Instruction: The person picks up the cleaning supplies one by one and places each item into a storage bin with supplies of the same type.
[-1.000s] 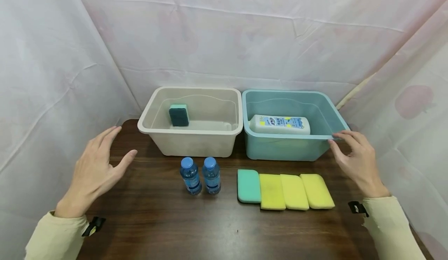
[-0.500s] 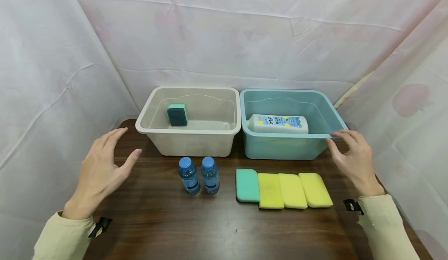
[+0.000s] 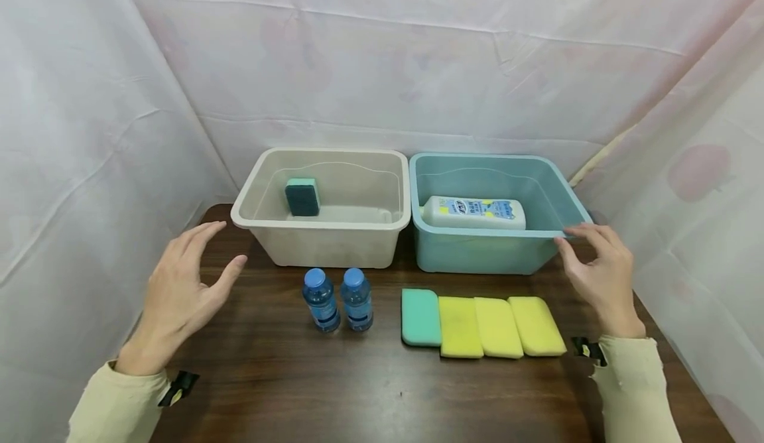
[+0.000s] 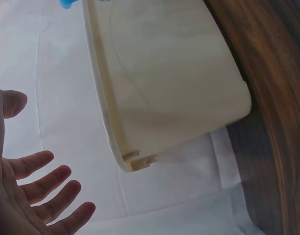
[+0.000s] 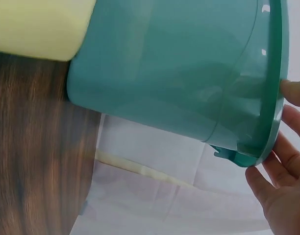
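Observation:
My left hand hovers over the table's left side, thumb apart from its fingers, holding nothing. In the left wrist view its spread fingers are beside the cream bin. My right hand is at the front right corner of the teal bin, its fingertips touching the rim. In the right wrist view the thumb and fingers lie along that rim. Inside the teal bin a white bottle with a blue and yellow label lies on its side. A green sponge stands in the cream bin.
Two small blue-capped water bottles stand before the cream bin. A row of sponges lies in front of the teal bin: a green sponge at the left, then yellow sponges. A pale curtain hangs behind and at both sides.
My left hand has shifted slightly right, toward the cream bin. The right hand stays at the teal bin's corner while its forearm swings a little left. The view has moved slightly.

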The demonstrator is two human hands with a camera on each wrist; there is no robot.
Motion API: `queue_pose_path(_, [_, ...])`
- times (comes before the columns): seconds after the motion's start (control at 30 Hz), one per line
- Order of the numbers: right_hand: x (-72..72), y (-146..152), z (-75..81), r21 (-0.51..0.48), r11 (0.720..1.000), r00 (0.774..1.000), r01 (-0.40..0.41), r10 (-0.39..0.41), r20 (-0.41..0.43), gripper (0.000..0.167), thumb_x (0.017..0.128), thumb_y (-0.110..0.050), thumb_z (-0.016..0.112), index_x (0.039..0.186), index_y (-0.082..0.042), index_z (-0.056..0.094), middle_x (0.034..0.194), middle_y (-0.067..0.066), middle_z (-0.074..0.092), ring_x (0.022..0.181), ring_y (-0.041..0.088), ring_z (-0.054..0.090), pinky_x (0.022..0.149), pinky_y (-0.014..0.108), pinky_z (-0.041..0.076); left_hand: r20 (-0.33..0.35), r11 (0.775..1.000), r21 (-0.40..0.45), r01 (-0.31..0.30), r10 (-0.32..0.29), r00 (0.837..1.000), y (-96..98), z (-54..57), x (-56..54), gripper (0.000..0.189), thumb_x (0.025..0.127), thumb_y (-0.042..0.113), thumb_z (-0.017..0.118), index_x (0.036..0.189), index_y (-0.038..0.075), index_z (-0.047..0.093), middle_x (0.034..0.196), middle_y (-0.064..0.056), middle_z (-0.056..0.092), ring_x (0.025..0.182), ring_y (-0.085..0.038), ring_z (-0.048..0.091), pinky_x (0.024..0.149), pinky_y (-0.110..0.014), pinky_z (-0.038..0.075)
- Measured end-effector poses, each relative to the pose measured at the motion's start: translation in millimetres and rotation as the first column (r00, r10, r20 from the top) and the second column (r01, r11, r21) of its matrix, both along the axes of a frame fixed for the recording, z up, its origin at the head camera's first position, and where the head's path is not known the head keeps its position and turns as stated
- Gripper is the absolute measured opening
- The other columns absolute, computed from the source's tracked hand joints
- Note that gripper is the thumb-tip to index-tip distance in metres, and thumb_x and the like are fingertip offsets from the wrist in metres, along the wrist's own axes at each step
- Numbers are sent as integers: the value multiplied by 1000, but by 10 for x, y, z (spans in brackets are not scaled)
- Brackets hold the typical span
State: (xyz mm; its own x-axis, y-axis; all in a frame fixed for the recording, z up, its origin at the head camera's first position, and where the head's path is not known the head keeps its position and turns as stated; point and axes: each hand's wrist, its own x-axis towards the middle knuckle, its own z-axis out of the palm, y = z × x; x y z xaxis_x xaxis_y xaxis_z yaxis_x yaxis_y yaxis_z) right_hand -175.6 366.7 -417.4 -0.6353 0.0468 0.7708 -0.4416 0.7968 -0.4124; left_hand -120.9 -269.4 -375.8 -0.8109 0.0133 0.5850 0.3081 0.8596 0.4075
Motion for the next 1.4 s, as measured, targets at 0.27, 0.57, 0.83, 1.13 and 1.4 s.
queue_pose_path(0.27, [-1, 17, -33, -11, 1000, 1000, 12, -12, 2, 24, 88, -6, 83, 110, 4, 80, 110, 25, 73, 112, 9, 62, 105, 5, 36, -29, 999, 28, 33, -32, 999, 85, -30, -8, 63, 89, 29, 82, 147, 13, 63, 147, -17, 63, 133, -45, 55, 98, -66, 43])
queue_pose_path(0.57, [2, 7, -68, -29, 999, 1000, 20, -21, -10, 26, 83, 0, 86, 109, 2, 81, 110, 23, 74, 106, 34, 64, 104, 5, 36, -41, 995, 32, 90, -89, 995, 247, -71, -48, 63, 88, 25, 83, 146, 11, 63, 146, -17, 64, 135, -42, 56, 103, -65, 45])
queue_pose_path(0.83, [4, -3, -63, -24, 1000, 1000, 14, -15, -15, 26, 84, 0, 85, 109, 4, 80, 109, 25, 73, 105, 39, 64, 104, 5, 36, -39, 991, 41, 131, -129, 991, 369, -108, -57, 62, 88, 22, 82, 146, 11, 63, 145, -17, 64, 134, -41, 57, 104, -65, 45])
queue_pose_path(1.13, [30, -13, -94, -24, 1000, 1000, 8, -8, -10, 25, 86, -1, 83, 110, 4, 79, 110, 25, 73, 105, 38, 63, 105, 5, 35, -52, 991, 46, 125, -122, 991, 464, -168, -61, 58, 86, 25, 85, 139, 9, 68, 142, -13, 67, 131, -38, 60, 104, -62, 47])
queue_pose_path(1.4, [11, 30, -86, -1, 1000, 999, 15, -15, 36, 27, 91, -9, 81, 113, 5, 78, 115, 27, 72, 112, 23, 63, 108, 5, 34, -56, 989, 61, 135, -132, 990, 505, -181, -58, 58, 86, 24, 85, 141, 13, 68, 142, -11, 68, 130, -36, 61, 103, -60, 48])
